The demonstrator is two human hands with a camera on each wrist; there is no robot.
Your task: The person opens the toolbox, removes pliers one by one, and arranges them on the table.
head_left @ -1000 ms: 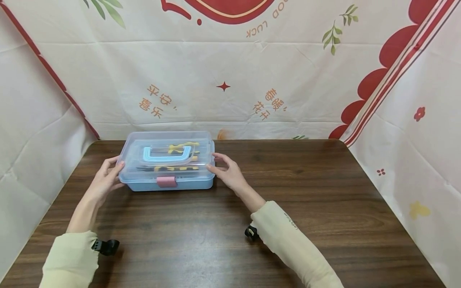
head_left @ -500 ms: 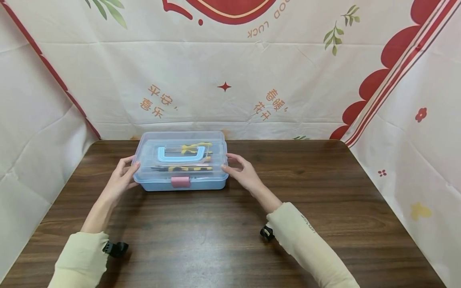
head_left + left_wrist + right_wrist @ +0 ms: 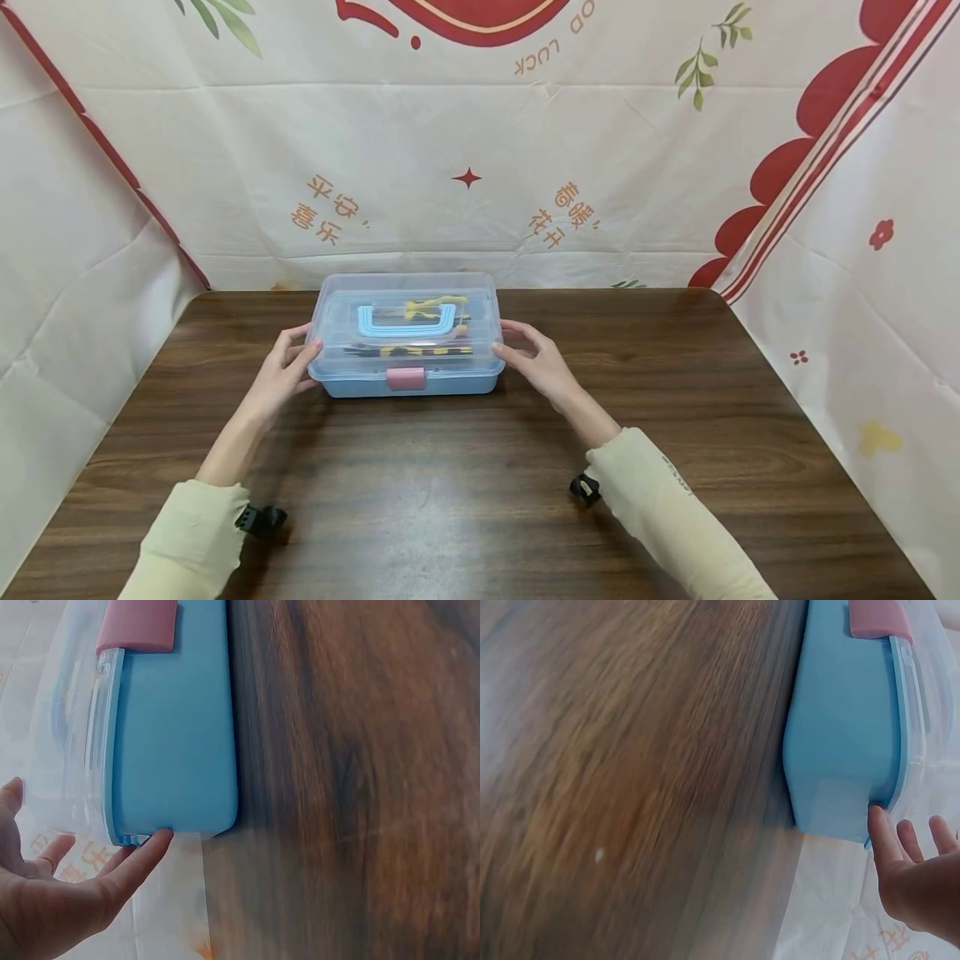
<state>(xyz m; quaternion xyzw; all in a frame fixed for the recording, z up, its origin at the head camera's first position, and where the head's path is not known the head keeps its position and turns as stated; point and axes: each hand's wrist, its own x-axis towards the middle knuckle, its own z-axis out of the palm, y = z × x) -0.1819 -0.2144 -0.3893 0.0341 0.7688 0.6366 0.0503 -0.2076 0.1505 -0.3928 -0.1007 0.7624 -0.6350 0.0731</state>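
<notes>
A light blue storage box [image 3: 360, 387] with a clear lid, a pale blue handle and a pink latch stands at the table's far edge in the head view. Through the lid show yellow and black items [image 3: 427, 351], too unclear to name. My left hand [image 3: 281, 379] is at the box's left end, its thumb by the lid's corner. The left wrist view has a nearly straight fingertip touching the end wall below the rim. At the opposite end my right hand [image 3: 543, 367] lays extended fingers against the side. In the right wrist view one fingertip meets the box under the rim.
A dark wood-grain table [image 3: 420, 500] lies beneath both arms. Behind it hangs a white printed cloth [image 3: 450, 125], close to the back of the box. Further cloth panels flank the table left and right. Each wrist carries a small black camera [image 3: 262, 522].
The box has slid right along the far edge of the table, its latch side still facing me. Both hands have travelled right with it, staying at its two ends.
</notes>
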